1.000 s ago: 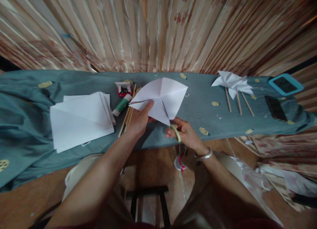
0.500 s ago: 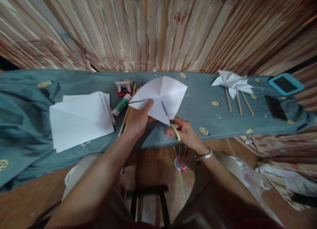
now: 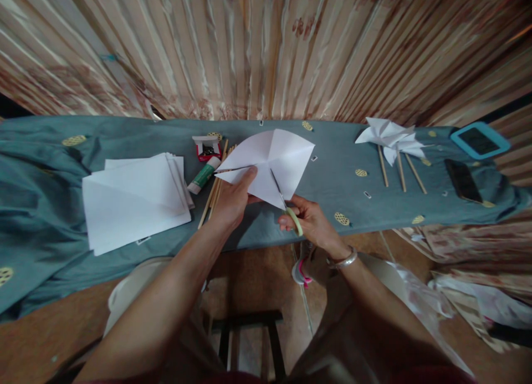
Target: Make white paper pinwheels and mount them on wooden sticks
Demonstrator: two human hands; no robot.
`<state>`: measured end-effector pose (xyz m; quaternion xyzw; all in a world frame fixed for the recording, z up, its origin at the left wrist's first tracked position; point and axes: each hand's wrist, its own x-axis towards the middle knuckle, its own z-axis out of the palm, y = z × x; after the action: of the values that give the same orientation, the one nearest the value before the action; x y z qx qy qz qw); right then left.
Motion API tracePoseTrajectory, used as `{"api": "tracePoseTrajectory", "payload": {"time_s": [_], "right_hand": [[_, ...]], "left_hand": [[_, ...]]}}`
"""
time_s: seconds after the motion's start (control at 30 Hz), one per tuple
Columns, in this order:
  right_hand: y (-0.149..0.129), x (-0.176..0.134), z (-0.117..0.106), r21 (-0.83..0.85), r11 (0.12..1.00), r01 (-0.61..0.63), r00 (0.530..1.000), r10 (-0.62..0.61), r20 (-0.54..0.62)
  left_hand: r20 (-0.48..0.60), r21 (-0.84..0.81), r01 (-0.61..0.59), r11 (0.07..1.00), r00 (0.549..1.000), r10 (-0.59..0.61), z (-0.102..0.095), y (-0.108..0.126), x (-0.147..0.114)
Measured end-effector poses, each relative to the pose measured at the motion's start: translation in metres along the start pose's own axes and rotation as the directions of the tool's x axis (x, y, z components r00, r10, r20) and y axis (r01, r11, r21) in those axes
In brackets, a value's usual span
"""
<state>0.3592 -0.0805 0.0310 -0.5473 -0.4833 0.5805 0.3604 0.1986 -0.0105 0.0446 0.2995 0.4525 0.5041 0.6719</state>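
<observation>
A creased white paper sheet [image 3: 291,157] is held above the cloth-covered table, with a slit running in from its left corner. My left hand [image 3: 236,193] pinches the sheet near its middle, thumb on top and fingers beneath. Scissors [image 3: 295,220] with pale green handles are in my right hand [image 3: 310,220], its fingers in the loops. Their blade lies along the paper from the near corner toward the centre. Just left of the sheet, several wooden sticks [image 3: 204,211] lie partly under my left hand and the paper.
A stack of white paper [image 3: 133,201] lies at left. Beside it are a green glue stick [image 3: 204,175] and a small red box [image 3: 208,150]. Paper pinwheels [image 3: 390,137] on sticks, a dark phone [image 3: 463,180] and a blue-framed device [image 3: 481,140] lie at right.
</observation>
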Motion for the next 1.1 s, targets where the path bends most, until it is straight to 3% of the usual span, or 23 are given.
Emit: {"api": "tracePoseTrajectory", "payload": {"time_s": [1.1], "right_hand": [[0.0013,0.0005,0.0019,0.019,1.000,0.007,1.000,-0.007,-0.013]], "left_hand": [[0.011,0.018,0.006,1.000,1.000,-0.006,0.0004,0.0003,-0.0007]]}}
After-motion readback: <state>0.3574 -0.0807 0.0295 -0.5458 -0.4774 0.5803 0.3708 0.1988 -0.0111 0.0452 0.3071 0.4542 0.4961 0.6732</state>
